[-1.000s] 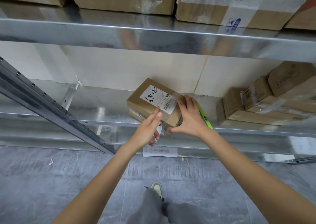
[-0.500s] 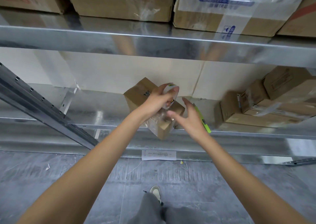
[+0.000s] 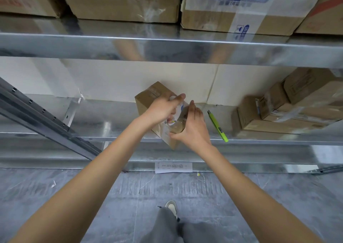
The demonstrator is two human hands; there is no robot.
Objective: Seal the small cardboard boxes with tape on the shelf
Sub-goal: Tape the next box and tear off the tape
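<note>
Item: small brown cardboard box (image 3: 148, 99), tilted on one corner at the front edge of the galvanised steel shelf (image 3: 104, 120).
Left hand (image 3: 161, 111): fingers curled round a clear tape roll (image 3: 179, 120) against the box.
Right hand (image 3: 193, 129): fingers cupping box and roll.
Adjacent: lime-green utility knife (image 3: 217, 126).
Risk: overhanging box may slip off; tape may wrinkle.
Obscured: tape end, sealed seam.

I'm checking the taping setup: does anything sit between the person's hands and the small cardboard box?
Nothing visible does. Both the left hand and right hand are already on the small brown cardboard box, gripping a clear tape roll against it. The yellow-green utility knife lies apart.
</note>
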